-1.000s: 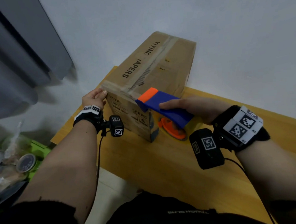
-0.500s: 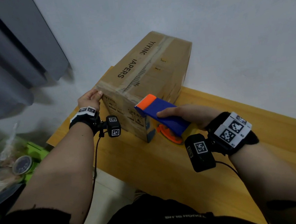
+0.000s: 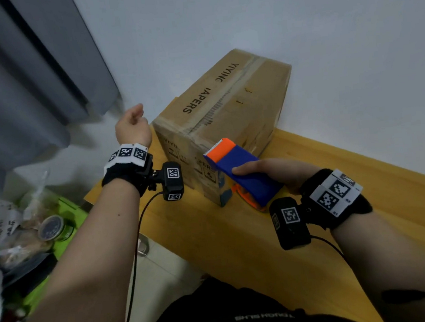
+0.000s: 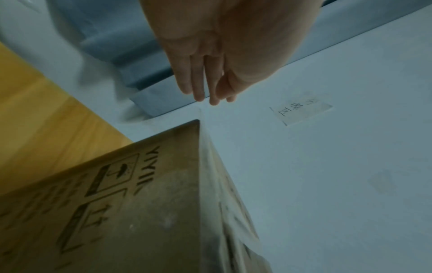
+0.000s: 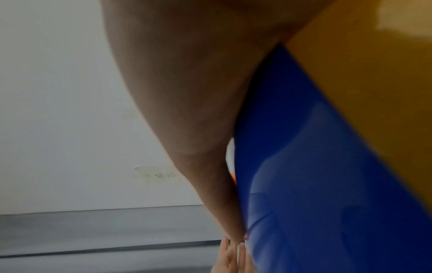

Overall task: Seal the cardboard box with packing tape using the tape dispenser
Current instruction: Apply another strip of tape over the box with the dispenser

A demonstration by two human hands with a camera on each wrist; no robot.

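Your right hand (image 3: pixel 280 173) is curled round the blue body of the dispenser (image 3: pixel 243 169), thumb laid along its top. You hold it just in front of the near end of the box (image 3: pixel 227 107), with its orange toothed tip pointing up at that end face; whether the tip touches the cardboard cannot be told. An orange part of the dispenser shows below the blue body, close to the desk (image 3: pixel 213 238). In the right wrist view the blue body (image 5: pixel 315 166) fills the frame beside your thumb.

Your left hand (image 3: pixel 131 128) is raised off the box, up and to its left, holding nothing. In the left wrist view its fingers (image 4: pixel 198 81) hang straight and close together above the box's near top corner (image 4: pixel 163 184), with a clear gap between.

You have the box standing on the wooden desk, its far end against the white wall (image 3: pixel 296 23). Clear tape (image 3: pixel 240 85) runs the length of the top seam and over the near edge. Printed letters run along the top, beside the tape.

Left of the desk hangs a grey curtain (image 3: pixel 29 74). Below it lies a green bin (image 3: pixel 68 208) with a can and wrappers. A small paper label (image 4: pixel 301 109) is stuck to the wall.
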